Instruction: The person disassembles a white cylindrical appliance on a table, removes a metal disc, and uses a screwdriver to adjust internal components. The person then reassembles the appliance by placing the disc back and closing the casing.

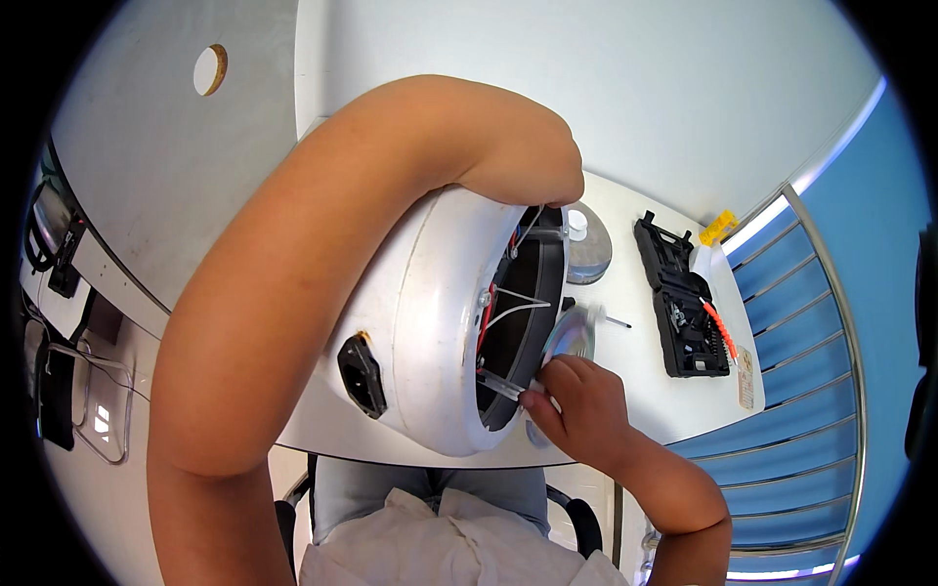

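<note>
A white rounded appliance housing (420, 322) lies on its side on the table, its dark opening facing right, with wires and red parts inside. My left arm wraps over it, and my left hand (528, 161) is curled on the top of its rim, fingertips mostly hidden. My right hand (576, 400) is closed at the lower part of the opening, pinching a clear rod or tube (498, 383). Just behind that hand stands a shiny clear round piece (576, 332), partly covered by my fingers.
A clear jug (589, 256) with a white cap sits behind the housing. An open black tool case (684, 332), an orange flexible shaft (718, 322), a yellow item (715, 227) and a pen (618, 322) lie rightward on the white table (645, 410). A metal railing (821, 293) borders the right side.
</note>
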Motion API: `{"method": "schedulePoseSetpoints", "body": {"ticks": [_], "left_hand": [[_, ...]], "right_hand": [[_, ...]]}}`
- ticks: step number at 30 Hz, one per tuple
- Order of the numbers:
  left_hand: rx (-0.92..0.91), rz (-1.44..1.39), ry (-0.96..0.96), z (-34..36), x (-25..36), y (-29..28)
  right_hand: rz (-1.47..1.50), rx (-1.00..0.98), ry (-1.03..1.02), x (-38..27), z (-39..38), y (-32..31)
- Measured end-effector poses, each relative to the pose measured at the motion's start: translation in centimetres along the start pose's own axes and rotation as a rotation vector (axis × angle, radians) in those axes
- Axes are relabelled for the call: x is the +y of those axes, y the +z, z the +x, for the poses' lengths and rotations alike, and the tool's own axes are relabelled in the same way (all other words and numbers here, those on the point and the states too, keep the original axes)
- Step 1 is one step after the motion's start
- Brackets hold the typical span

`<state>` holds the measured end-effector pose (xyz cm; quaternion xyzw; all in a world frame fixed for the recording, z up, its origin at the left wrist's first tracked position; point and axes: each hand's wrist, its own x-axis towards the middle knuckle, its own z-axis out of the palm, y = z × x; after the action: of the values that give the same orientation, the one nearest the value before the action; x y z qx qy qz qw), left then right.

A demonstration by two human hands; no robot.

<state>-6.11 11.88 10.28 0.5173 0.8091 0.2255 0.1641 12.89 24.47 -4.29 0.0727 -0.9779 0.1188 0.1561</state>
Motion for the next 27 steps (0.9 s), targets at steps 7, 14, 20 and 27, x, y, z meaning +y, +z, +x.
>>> {"method": "schedulePoseSetpoints", "body": {"ticks": [7,14,20,27], "left_hand": [[-0.001,-0.029,0.080,-0.6,-1.1,-0.3],[0.080,-0.132,0.192,-4.1,-3.0,-1.6],[0.087,-0.110,0.104,-2.4,-2.7,-0.7],[0.090,-0.064,0.145,-2.1,-2.4,-0.2]], "right_hand": [[-0.232,0.120,-0.299,-0.1,0.2,-0.4],[-0.157,0.227,-0.479,-0.1,1.6,-0.6],[-0.076,0.379,-0.433,0.7,0.4,0.1],[-0.056,0.463,-0.273,1.4,-0.9,1.4]]}}
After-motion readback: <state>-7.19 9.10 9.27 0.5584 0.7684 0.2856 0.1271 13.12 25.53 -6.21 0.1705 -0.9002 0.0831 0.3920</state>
